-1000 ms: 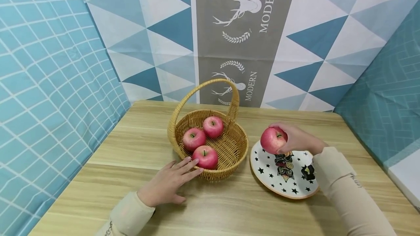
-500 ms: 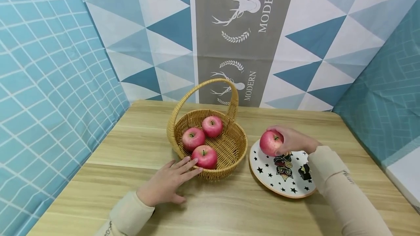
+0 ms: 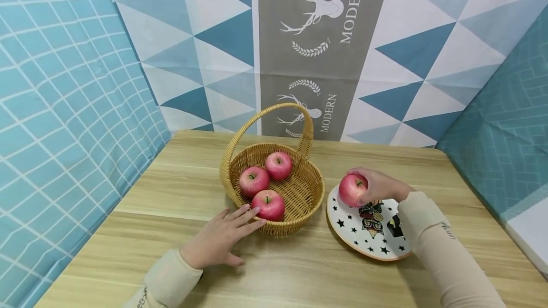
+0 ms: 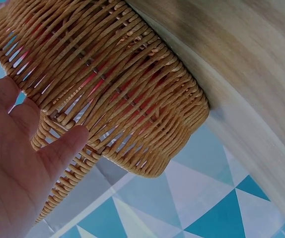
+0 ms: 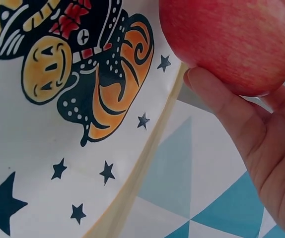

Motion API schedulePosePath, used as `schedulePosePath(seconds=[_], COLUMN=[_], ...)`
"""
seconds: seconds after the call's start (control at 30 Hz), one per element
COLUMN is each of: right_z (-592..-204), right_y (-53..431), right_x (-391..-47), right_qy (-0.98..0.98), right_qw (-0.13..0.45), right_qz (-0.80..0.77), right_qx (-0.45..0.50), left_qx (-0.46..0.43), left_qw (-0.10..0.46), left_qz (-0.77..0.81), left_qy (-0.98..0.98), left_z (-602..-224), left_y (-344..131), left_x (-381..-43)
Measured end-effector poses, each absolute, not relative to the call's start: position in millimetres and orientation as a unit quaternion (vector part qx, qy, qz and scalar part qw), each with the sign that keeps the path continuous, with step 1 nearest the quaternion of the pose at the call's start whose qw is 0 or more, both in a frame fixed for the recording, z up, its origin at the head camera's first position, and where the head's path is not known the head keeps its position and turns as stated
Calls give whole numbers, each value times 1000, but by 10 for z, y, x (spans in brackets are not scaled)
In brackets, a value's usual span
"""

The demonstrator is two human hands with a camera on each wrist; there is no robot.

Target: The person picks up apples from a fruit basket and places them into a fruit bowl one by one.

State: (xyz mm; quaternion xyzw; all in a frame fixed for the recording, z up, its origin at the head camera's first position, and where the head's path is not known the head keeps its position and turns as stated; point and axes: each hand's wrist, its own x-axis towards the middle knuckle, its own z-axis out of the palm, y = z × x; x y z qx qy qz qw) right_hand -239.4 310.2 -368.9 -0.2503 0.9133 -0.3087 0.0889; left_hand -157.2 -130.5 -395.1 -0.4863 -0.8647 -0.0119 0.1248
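Note:
My right hand (image 3: pixel 381 187) grips a red apple (image 3: pixel 352 191) over the left part of a round white plate (image 3: pixel 348 234) printed with stars and cartoon figures. In the right wrist view, the thumb presses the side of the apple (image 5: pixel 232 39); whether its underside touches the plate cannot be told. My left hand (image 3: pixel 218 239) lies at the near left rim of a wicker basket (image 3: pixel 295 226), its fingers extended onto that rim. Inside the basket sit three apples, one near the fingertips (image 3: pixel 269 206), one behind it (image 3: pixel 254 182), and one farther back (image 3: pixel 279 165).
Basket and plate stand side by side on a wood-grain table (image 3: pixel 291 274). The basket's tall arched handle (image 3: pixel 257 118) rises above the apples. Patterned cloth (image 3: pixel 222 61) hangs behind the table, and a white object (image 3: pixel 531 227) borders the right edge.
My right hand has brought the apple slightly lower and to the left over the plate. The left hand has stayed at the basket rim.

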Motion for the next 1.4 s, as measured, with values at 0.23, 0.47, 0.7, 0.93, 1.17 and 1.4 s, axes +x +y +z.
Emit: schedulePosePath(seconds=[0.23, 0.47, 0.7, 0.93, 1.17, 1.4], right_z=[-3690, -3754, -3736, -3697, -3683, -3648], right_y=[3090, 3104, 3095, 3083, 3091, 3052], right_x=[-2387, -2409, -2420, -2426, -2413, -2398], right_qy=[919, 917, 918, 921, 921, 916], right_qw=[89, 81, 81, 92, 114, 115], right_qz=[-297, -283, -283, -284, -288, -299], right_qx=[-246, -268, -267, -252, -234, -240], left_qx=[-488, -488, -487, -488, -488, -489], left_qw=[114, 121, 129, 127, 118, 122], left_qz=[-9, -11, -3, -3, -3, -5], left_qy=[-866, -865, -864, -864, -865, -864], left_z=[-3941, -3966, -3938, -3908, -3910, -3925], left_y=[-1302, -1310, -1307, -1303, -1302, -1301], left_x=[-1569, -1570, -1592, -1595, -1601, -1587])
